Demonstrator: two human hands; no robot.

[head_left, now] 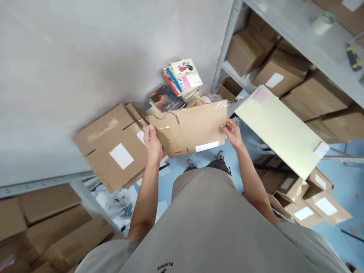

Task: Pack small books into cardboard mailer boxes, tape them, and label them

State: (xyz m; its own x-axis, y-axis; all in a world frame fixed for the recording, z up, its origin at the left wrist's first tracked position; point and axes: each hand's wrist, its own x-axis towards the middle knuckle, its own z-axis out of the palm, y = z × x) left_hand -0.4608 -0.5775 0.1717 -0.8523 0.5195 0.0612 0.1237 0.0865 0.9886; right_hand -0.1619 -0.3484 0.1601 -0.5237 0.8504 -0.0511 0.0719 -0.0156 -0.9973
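Observation:
A flattened cardboard box [199,123] is stretched out level in front of my body, with slots, clear tape and a white label along its lower edge. My left hand [152,142] grips its left end, thumb on top. At the right edge my right hand [231,132] pinches the cardboard between thumb and fingers. Just left of my left hand lies a larger flattened cardboard box [102,142] with a white label, on top of other flat pieces. Beyond the held cardboard are stacked books [184,77], their lower part hidden by it.
Metal shelves [227,41] filled with cardboard boxes [287,68] rise on the right. A pale yellow board [280,127] juts out near my right hand. Opened boxes [307,201] stand on the blue floor [338,239]. More boxes [54,227] fill a lower-left shelf.

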